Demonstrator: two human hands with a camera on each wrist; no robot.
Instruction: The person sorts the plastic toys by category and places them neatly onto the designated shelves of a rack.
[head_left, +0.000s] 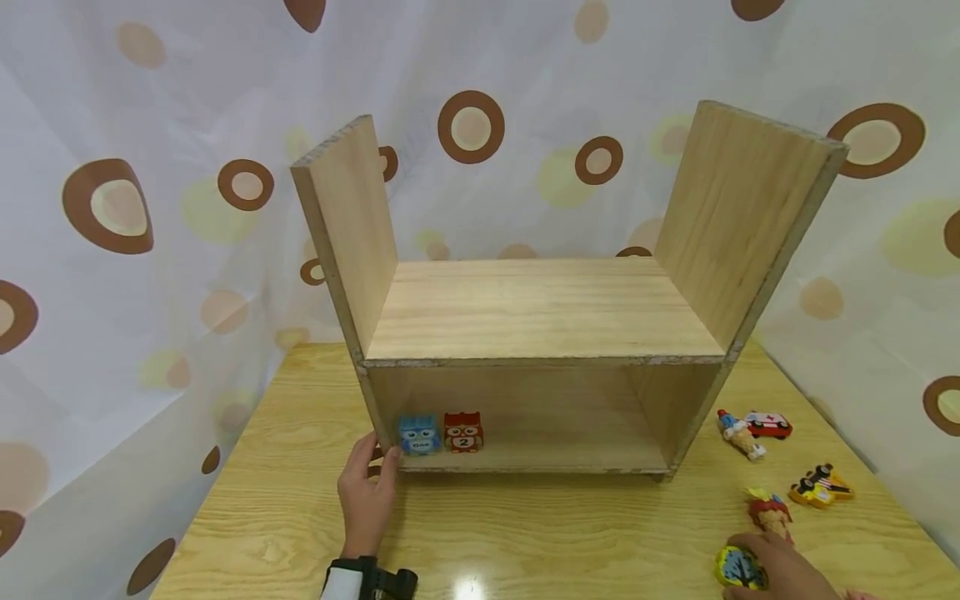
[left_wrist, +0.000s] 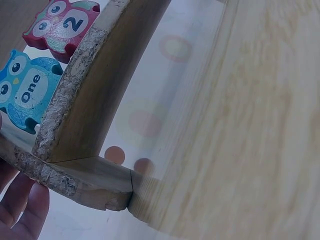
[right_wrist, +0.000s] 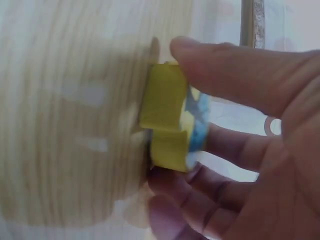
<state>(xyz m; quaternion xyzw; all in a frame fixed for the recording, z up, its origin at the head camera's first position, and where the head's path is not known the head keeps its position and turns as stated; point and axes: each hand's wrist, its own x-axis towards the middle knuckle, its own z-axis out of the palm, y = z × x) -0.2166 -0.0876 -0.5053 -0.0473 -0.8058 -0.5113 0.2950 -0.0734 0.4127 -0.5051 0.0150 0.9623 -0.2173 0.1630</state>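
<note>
A two-tier wooden shelf (head_left: pixel 525 312) stands on the table. At its lower left corner my left hand (head_left: pixel 369 492) holds the side panel, with the thumb on the front edge. Just inside that corner sit a blue owl block (head_left: pixel 419 435) marked "One" and, to its right, a red owl block (head_left: pixel 463 432) marked "2". Both owls also show in the left wrist view. At the table's front right, my right hand (head_left: pixel 787 571) grips a yellow block (right_wrist: pixel 165 100) with a blue printed face, thumb on one side and fingers on the other. The block is at the tabletop.
Right of the shelf lie a red and white toy ambulance (head_left: pixel 768 425), a small figure with blue on it (head_left: pixel 741 435) and a yellow toy vehicle (head_left: pixel 822 487) tipped over. A red-haired figure (head_left: pixel 770 512) lies just beyond the right hand. Patterned cloth (head_left: pixel 525 75) hangs behind.
</note>
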